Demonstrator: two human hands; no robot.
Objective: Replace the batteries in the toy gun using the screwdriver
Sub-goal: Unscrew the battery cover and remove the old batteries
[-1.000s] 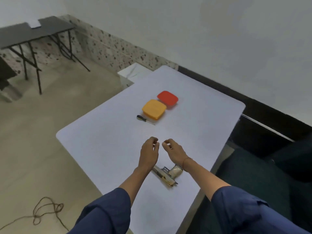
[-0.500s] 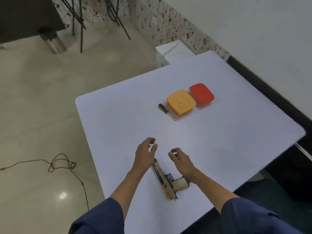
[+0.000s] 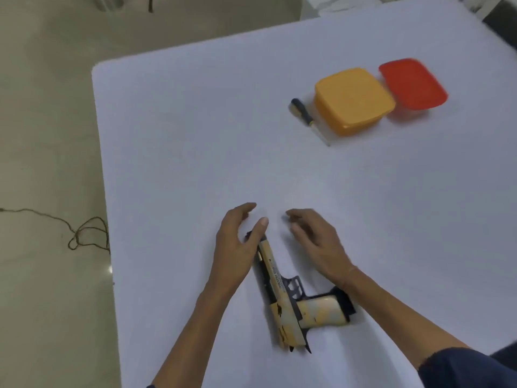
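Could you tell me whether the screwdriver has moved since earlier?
No. The screwdriver still lies beside the orange box, on the side away from the red box; only the camera shifted.

Navy sleeves (image 3: 470, 368) (ending above bare forearms (image 3: 391, 309))

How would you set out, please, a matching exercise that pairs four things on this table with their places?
Things:
1. toy gun
2. screwdriver
3. orange box
4. red box

Places:
A. between the screwdriver and the red box
B. lying flat, nearest the person
C. rightmost of the far group
D. just left of the orange box

Pairs: 1-B, 2-D, 3-A, 4-C
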